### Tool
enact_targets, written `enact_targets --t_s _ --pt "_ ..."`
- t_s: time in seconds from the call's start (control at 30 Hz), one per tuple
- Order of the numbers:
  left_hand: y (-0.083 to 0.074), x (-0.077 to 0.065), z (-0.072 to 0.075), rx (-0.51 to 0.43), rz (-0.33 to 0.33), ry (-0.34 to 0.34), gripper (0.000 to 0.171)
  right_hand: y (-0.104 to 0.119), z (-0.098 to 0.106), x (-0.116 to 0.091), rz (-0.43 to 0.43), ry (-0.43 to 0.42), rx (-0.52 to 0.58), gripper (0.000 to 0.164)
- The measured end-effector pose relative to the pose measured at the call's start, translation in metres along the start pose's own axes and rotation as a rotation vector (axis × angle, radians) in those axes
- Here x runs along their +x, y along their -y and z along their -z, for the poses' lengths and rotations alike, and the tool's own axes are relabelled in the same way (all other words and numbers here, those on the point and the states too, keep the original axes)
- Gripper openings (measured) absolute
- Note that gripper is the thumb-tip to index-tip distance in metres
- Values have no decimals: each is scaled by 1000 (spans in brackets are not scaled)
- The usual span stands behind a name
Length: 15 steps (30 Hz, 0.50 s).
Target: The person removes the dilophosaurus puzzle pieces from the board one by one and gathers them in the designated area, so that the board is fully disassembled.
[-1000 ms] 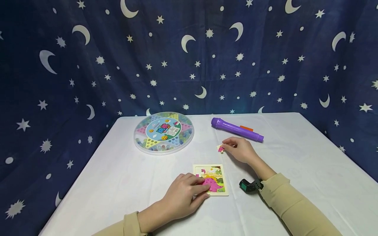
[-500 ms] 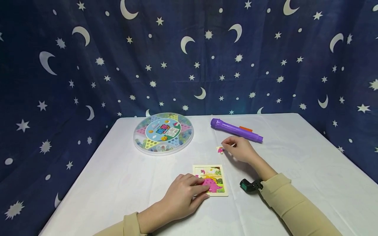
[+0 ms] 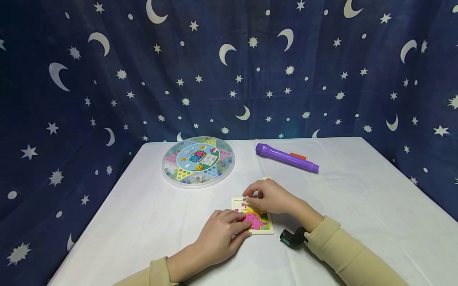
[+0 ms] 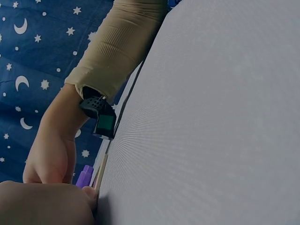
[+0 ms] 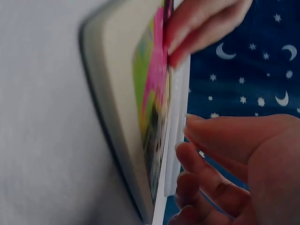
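A small framed dinosaur puzzle (image 3: 257, 223) lies near the middle of the table, its pink dinosaur facing up. My left hand (image 3: 222, 236) rests on its left side, fingertips on the picture and thumb at the lower edge. Over the puzzle's top part is my right hand (image 3: 273, 197), thumb and index finger brought together in a pinch. A puzzle piece between those fingertips is mostly hidden by them. In the right wrist view the fingertips (image 5: 190, 126) are close to the board's far side. Another pale puzzle piece (image 3: 266, 178) shows just behind the right hand.
A round Chinese checkers set (image 3: 198, 162) with marbles stands at the back left of the white table. Toward the back right lies a purple toy microphone (image 3: 287, 158) with an orange object (image 3: 298, 155) beside it. A dark star-and-moon curtain hangs behind.
My right hand has moved left and toward me, from the loose pieces to above the puzzle. The puzzle has shifted slightly; my left hand has stayed on it.
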<state>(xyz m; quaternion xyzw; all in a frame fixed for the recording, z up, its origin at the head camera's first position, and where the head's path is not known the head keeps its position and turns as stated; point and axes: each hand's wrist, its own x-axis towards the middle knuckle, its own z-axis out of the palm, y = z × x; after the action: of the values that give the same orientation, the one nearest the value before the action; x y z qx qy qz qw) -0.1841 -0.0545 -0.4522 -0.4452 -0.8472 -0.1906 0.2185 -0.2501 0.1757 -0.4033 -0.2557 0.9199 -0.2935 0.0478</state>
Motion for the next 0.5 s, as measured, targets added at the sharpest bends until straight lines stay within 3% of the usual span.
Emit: enact_targets --t_s 0.5 --pt "1 0 0 -4 -3 3 25 2 -4 0 -1 34 -58 12"
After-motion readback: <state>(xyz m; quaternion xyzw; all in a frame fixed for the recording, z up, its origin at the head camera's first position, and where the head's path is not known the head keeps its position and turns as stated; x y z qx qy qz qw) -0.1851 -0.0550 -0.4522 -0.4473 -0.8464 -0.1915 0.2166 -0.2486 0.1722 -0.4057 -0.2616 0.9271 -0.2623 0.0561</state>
